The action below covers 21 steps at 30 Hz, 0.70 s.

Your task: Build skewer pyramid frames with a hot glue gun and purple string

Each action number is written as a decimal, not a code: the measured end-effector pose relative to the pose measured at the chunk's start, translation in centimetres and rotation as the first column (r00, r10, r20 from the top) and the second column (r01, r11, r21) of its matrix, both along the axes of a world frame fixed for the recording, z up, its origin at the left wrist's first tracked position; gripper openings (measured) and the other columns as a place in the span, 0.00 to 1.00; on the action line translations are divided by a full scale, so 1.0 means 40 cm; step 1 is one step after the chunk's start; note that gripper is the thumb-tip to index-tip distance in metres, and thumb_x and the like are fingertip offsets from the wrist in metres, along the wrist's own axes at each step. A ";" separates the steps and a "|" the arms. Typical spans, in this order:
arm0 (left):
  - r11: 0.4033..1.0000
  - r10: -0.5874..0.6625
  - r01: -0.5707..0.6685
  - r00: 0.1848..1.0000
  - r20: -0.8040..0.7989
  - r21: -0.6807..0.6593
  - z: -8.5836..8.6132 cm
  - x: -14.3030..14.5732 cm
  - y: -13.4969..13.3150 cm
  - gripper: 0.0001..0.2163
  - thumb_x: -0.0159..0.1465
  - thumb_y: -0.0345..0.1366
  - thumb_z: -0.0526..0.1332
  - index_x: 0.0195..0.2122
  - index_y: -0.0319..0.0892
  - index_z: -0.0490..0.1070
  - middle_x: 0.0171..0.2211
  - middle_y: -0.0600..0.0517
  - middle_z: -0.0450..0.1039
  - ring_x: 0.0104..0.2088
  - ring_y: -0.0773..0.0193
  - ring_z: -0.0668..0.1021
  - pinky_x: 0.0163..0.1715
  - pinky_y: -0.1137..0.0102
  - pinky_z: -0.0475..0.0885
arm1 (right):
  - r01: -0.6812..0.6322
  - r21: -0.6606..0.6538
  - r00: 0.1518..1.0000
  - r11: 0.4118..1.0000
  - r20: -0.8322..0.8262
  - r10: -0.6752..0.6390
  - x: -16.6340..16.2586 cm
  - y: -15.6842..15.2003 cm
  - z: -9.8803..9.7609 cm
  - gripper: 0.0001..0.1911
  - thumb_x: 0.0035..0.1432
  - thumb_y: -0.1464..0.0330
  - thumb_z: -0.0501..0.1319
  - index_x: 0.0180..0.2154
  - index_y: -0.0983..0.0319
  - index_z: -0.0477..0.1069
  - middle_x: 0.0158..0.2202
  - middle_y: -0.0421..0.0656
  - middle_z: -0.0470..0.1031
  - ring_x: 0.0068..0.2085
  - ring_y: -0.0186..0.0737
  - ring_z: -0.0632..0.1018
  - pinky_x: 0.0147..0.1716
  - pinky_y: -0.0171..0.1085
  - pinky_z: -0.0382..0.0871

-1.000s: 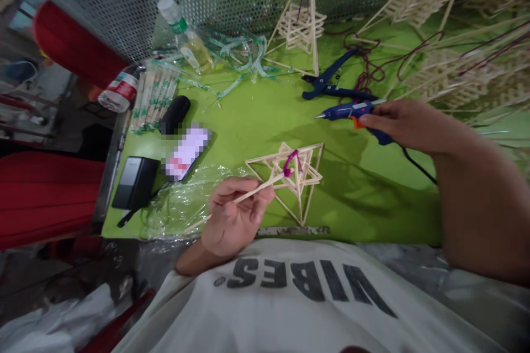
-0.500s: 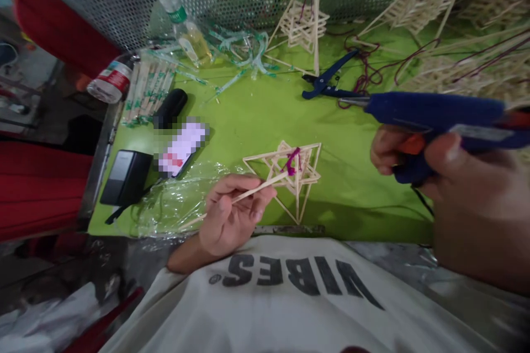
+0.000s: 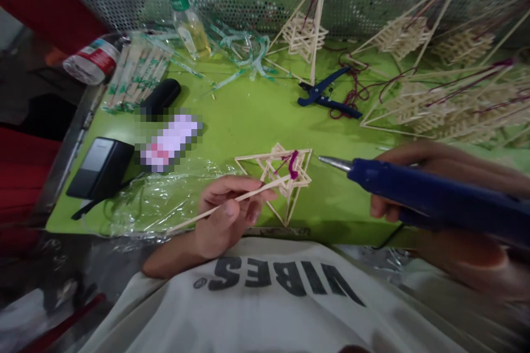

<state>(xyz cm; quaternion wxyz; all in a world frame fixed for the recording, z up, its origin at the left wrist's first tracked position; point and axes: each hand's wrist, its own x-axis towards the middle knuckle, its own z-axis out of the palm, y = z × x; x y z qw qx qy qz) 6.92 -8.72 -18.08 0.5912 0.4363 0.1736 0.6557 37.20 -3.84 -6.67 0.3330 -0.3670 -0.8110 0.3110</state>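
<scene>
My left hand (image 3: 226, 212) pinches a thin wooden stick (image 3: 207, 213), whose upper end meets a tuft of purple yarn (image 3: 293, 165). Just behind that end lies a star-shaped frame of glued sticks (image 3: 285, 207) on the green table (image 3: 248, 116). My right hand (image 3: 414, 176) is wrapped round a blue glue gun (image 3: 414, 190). The gun's metal nozzle (image 3: 336, 163) points left, a short way from the star's right corner and apart from it. Part of my right hand is hidden behind the gun.
Blue cutting pliers (image 3: 325, 96) lie beyond the star, beside tangled purple yarn (image 3: 356, 91). Several stick pyramids (image 3: 306, 36) stand at the back and right. A bottle (image 3: 188, 27), bundled wrapped sticks (image 3: 136, 74), a phone (image 3: 171, 140), a black box (image 3: 99, 168) and clear plastic wrap (image 3: 157, 198) are leftward.
The glue gun has come down and left, its nozzle now near the star frame. My left hand still holds the stick in much the same pose. The whole view has shifted slightly.
</scene>
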 end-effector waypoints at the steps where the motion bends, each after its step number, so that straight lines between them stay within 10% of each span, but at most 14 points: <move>1: 1.000 0.002 -0.002 1.000 0.002 0.002 0.002 0.001 0.001 0.18 0.82 0.47 0.63 0.61 0.44 0.87 0.48 0.48 0.92 0.22 0.76 0.75 0.26 0.76 0.75 | -0.042 0.010 0.998 0.999 0.039 0.042 0.000 -0.002 -0.004 0.30 0.74 0.37 0.64 0.37 0.55 0.82 0.39 0.50 0.86 0.44 0.48 0.89 0.38 0.40 0.84; 21: 1.000 0.019 -0.019 1.000 0.010 0.005 -0.001 0.002 0.004 0.18 0.81 0.47 0.63 0.62 0.46 0.88 0.44 0.46 0.92 0.28 0.73 0.80 0.27 0.79 0.76 | -0.146 0.007 0.989 0.989 -0.011 0.146 -0.011 -0.017 -0.045 0.23 0.76 0.45 0.67 0.40 0.57 0.78 0.37 0.46 0.81 0.35 0.43 0.86 0.27 0.40 0.78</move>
